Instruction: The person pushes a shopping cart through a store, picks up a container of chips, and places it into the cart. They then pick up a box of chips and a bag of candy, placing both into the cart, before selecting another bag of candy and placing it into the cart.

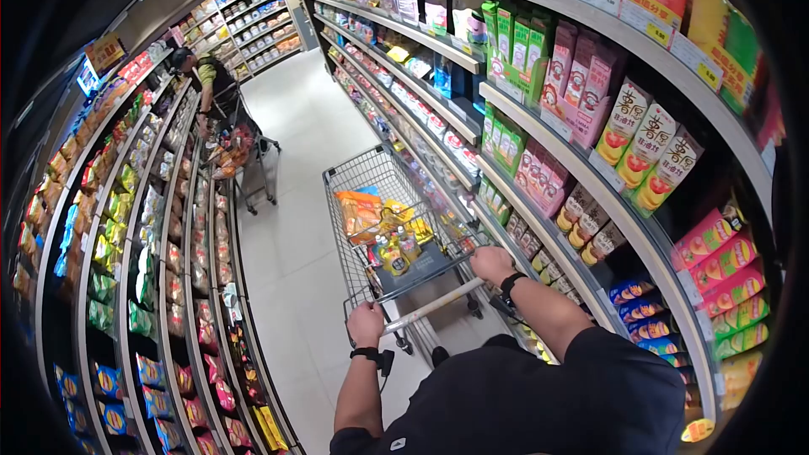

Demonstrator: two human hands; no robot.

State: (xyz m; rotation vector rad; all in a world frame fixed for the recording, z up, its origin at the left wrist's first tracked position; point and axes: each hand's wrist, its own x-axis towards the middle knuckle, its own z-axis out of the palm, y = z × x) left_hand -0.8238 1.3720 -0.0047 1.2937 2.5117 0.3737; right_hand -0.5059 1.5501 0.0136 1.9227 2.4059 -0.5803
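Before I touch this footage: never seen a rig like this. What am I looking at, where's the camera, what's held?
There's no machine here, just a person's bare hands. The single picture comes from a camera worn on their head, looking forward and down. The left hand and right hand hold either end of the handlebar of a shopping cart. In its basket lie an orange bag and yellow packages. Stocked shelves line both sides; another person is farther up the aisle.
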